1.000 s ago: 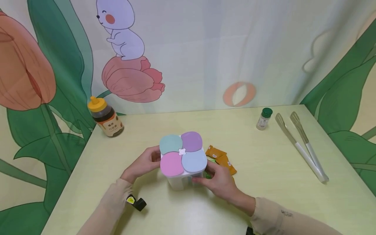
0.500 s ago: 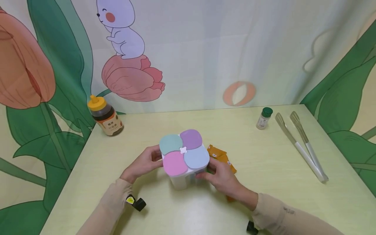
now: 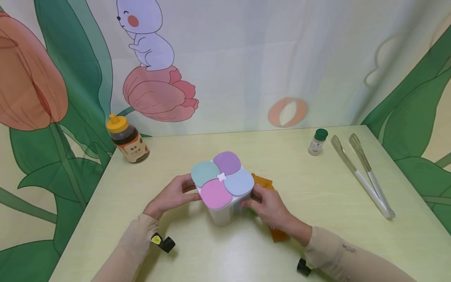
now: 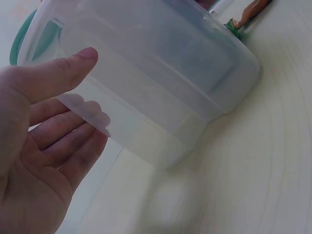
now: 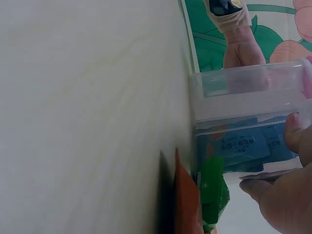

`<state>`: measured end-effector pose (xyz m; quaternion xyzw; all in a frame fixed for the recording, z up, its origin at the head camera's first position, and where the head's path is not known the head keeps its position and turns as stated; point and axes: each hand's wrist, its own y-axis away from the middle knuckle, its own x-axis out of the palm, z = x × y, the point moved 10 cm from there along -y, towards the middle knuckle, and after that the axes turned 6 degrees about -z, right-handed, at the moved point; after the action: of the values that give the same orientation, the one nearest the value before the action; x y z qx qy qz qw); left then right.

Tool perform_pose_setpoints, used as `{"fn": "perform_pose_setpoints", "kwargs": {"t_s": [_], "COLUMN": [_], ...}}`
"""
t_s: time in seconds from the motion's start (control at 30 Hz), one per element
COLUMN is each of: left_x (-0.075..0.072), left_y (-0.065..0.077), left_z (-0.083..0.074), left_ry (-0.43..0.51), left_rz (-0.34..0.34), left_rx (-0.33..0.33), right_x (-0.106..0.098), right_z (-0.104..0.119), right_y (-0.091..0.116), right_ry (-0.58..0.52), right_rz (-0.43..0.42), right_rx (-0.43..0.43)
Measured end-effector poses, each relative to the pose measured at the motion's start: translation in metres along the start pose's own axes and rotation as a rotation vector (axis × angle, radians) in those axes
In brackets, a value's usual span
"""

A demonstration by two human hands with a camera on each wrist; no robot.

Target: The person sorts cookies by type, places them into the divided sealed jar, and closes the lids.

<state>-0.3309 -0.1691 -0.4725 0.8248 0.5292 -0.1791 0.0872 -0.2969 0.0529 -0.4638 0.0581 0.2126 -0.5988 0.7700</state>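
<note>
A translucent storage box (image 3: 220, 217) stands on the table, its lid (image 3: 221, 177) made of teal, purple, pink and light blue petal flaps. My left hand (image 3: 176, 196) grips its left side near the rim; the left wrist view shows the thumb on one wall and fingers (image 4: 73, 131) round the corner. On the opposite side, my right hand (image 3: 271, 209) holds the box, thumb on the front wall. Blue printed packets (image 5: 243, 146) lie inside the box. Orange packets (image 3: 278, 235) and a green packet (image 5: 213, 190) lie beside it, partly hidden by my right hand.
A honey bottle (image 3: 128, 143) with a yellow cap stands at the back left. Toward the back right are a small green-capped shaker jar (image 3: 317, 143) and white-handled tongs (image 3: 364, 180). A printed curtain (image 3: 232, 66) hangs behind the table's rear edge.
The box has turned counter-clockwise as seen from above and shifted slightly right. My right hand has moved a little to the right with it; my left hand has stayed nearly in place.
</note>
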Motion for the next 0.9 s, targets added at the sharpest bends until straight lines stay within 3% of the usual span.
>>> {"fn": "perform_pose_setpoints", "kwargs": {"t_s": [0.47,0.77,0.9], "left_x": [0.001,0.007,0.009], "left_y": [-0.001,0.001,0.000], "left_z": [-0.003,-0.007,-0.005], "left_ry": [-0.062,-0.100,-0.104], "left_rz": [-0.040,-0.068,-0.084], "left_rx": [-0.025,0.031,0.007], "right_x": [-0.007,-0.016,-0.018], "right_z": [-0.001,-0.003,-0.008], "right_y": [-0.014,-0.031,-0.040], "right_ry": [0.078,0.181,0.192], "right_rz": [0.037,0.073,0.097], "right_rx": [-0.051,-0.089,-0.066]}}
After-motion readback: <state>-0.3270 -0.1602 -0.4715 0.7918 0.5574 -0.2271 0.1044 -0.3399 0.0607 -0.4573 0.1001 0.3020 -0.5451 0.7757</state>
